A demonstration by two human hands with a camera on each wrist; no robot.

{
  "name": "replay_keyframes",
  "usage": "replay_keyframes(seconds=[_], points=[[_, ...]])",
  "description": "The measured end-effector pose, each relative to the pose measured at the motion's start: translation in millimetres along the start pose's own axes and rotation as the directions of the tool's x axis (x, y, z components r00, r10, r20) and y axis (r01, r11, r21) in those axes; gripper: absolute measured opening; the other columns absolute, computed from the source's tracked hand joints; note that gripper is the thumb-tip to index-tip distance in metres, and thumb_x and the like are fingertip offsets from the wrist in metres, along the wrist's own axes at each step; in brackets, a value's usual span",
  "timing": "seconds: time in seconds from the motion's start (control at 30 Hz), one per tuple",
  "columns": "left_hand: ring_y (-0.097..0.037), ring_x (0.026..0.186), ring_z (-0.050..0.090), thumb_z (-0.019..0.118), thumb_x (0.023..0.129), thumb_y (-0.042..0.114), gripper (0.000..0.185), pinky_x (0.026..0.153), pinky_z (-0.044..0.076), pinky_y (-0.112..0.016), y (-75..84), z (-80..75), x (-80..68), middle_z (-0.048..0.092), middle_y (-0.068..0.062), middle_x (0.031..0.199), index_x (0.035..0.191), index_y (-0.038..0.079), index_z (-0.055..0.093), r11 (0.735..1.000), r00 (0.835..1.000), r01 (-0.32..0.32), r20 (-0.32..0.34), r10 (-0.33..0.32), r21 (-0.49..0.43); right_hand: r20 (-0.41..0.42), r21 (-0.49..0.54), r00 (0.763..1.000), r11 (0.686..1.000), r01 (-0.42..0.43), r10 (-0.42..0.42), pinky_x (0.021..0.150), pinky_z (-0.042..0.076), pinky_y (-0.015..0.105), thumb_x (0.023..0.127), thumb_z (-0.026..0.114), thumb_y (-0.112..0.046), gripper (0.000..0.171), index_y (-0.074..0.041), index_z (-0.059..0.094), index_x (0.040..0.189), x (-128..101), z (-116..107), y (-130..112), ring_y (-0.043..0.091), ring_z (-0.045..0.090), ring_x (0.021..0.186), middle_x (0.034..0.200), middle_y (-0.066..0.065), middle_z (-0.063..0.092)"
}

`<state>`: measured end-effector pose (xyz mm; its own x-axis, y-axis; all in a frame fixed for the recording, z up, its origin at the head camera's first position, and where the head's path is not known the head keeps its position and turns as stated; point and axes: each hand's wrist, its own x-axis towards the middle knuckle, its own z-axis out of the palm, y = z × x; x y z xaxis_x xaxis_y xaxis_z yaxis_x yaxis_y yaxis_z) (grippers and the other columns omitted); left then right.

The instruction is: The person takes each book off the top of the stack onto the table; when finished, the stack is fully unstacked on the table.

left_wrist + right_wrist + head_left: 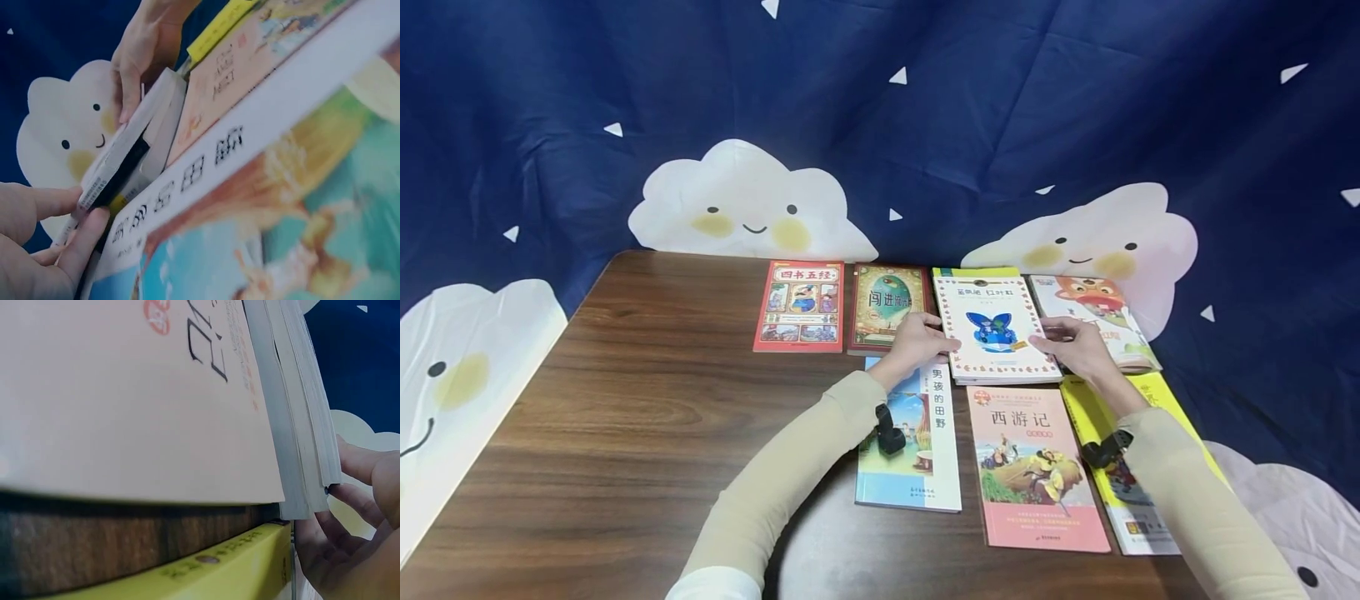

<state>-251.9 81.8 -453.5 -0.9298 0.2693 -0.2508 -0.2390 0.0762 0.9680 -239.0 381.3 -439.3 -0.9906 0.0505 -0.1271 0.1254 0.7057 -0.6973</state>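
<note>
Item in hand: butterfly book (996,327), white cover with a blue butterfly, in the far row on the table (647,400), third from the left, lying on a second book with a yellow-green edge (976,272). Left hand (919,340) pinches its left edge, thumb on top and fingers beneath; the left-wrist view shows the near corner (94,187) raised between thumb and fingers. Right hand (1075,346) holds the right edge, fingers curled under the page block, as the right-wrist view confirms (350,506). Neighbours, far row: red book (800,305), green book (889,307), bear book (1093,317) at the right, partly under the right hand. Near row: field book (913,442) beneath the left forearm, pink book (1037,467), yellow book (1131,483) beneath the right wrist. Backdrop: blue cloth with clouds (745,200). Step, as judged: the lift of the butterfly book, both hands engaged and the book barely clear of the one below. Next move calls for an even raise on both sides, so the lower book stays put and the adjoining covers are not dragged.
</note>
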Motion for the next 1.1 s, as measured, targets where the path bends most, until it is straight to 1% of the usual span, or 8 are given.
replay_keyframes(seconds=[0.1,0.2,0.33,0.43,0.6,0.77,0.93,1.1], points=[[-0.035,0.101,0.079,0.08,0.093,0.002,0.055,0.078,0.071,-0.031,0.5,0.9,0.8,0.074,-0.023,0.12,0.142,-0.005,0.055,0.997,1.0,0.014,0.004,-0.014,-0.072,0.004,0.003,1.0,1.0,-0.01,0.01,0.073,0.051,0.009,0.099,0.074,-0.042,0.068,0.0,0.055,0.15,1.1,0.8,-1.3,0.04,0.058,0.127,0.142,0.031,0.059],[-0.034,0.102,0.078,0.077,0.094,0.0,0.051,0.08,0.071,-0.032,2.0,-1.4,-0.3,0.072,-0.021,0.122,0.14,-0.001,0.055,0.992,1.0,0.029,0.011,-0.028,-0.124,0.02,0.006,0.999,1.0,-0.027,0.027,0.075,0.052,0.011,0.099,0.074,-0.042,0.069,-0.001,0.054,0.15,1.5,0.8,-2.7,0.038,0.058,0.125,0.143,0.03,0.059],[-0.024,0.089,0.076,0.076,0.093,-0.002,0.048,0.074,0.071,-0.031,6.5,-11.6,-3.6,0.068,-0.018,0.124,0.136,0.006,0.055,0.989,0.999,0.032,0.004,-0.032,-0.142,0.022,0.017,0.999,0.999,-0.036,0.036,0.073,0.054,0.015,0.099,0.075,-0.041,0.066,-0.003,0.057,0.149,2.3,0.9,-3.7,0.024,0.06,0.112,0.142,0.029,0.06],[-0.019,0.083,0.073,0.075,0.093,-0.003,0.051,0.07,0.07,-0.029,12.9,-25.3,-8.0,0.067,-0.018,0.128,0.138,0.009,0.054,0.989,1.0,0.025,0.01,-0.024,-0.148,0.009,0.024,0.999,0.999,-0.032,0.032,0.069,0.056,0.017,0.1,0.075,-0.038,0.062,-0.003,0.058,0.148,3.4,0.9,-3.0,0.013,0.06,0.098,0.139,0.029,0.061],[-0.016,0.08,0.072,0.072,0.095,-0.004,0.055,0.066,0.069,-0.027,23.8,-61.3,-23.3,0.068,-0.022,0.13,0.144,0.008,0.051,0.989,0.999,-0.023,0.033,0.028,-0.147,0.005,0.032,1.0,0.999,-0.022,0.022,0.064,0.056,0.02,0.101,0.074,-0.032,0.058,-0.002,0.058,0.148,4.6,0.6,-1.5,0.006,0.06,0.085,0.135,0.029,0.063],[-0.016,0.08,0.075,0.069,0.094,-0.008,0.054,0.067,0.07,-0.031,33.3,-107.2,-48.2,0.071,-0.024,0.126,0.143,0.005,0.052,0.983,0.996,-0.082,0.029,0.088,-0.163,-0.019,0.013,0.999,0.999,-0.038,0.039,0.066,0.055,0.019,0.1,0.075,-0.03,0.06,-0.001,0.055,0.149,6.2,2.2,-3.9,0.014,0.06,0.091,0.13,0.026,0.063],[-0.015,0.088,0.076,0.069,0.095,-0.006,0.056,0.073,0.071,-0.036,39.2,-155.6,-80.8,0.072,-0.012,0.12,0.146,0.007,0.05,0.987,0.994,-0.1,0.021,0.104,-0.125,-0.04,-0.036,0.997,0.997,-0.068,0.066,0.072,0.05,0.018,0.099,0.076,-0.029,0.063,0.001,0.054,0.15,8.1,3.5,-6.3,0.023,0.058,0.099,0.122,0.021,0.064],[-0.013,0.09,0.077,0.066,0.097,-0.006,0.053,0.073,0.071,-0.036,32.8,-197.2,-118.9,0.075,0.002,0.109,0.144,0.009,0.048,0.985,0.994,-0.105,0.014,0.107,-0.134,-0.024,-0.053,0.995,0.994,-0.1,0.098,0.073,0.048,0.019,0.1,0.074,-0.029,0.061,0.001,0.053,0.15,9.4,2.9,-8.6,0.024,0.055,0.101,0.121,0.018,0.062]])
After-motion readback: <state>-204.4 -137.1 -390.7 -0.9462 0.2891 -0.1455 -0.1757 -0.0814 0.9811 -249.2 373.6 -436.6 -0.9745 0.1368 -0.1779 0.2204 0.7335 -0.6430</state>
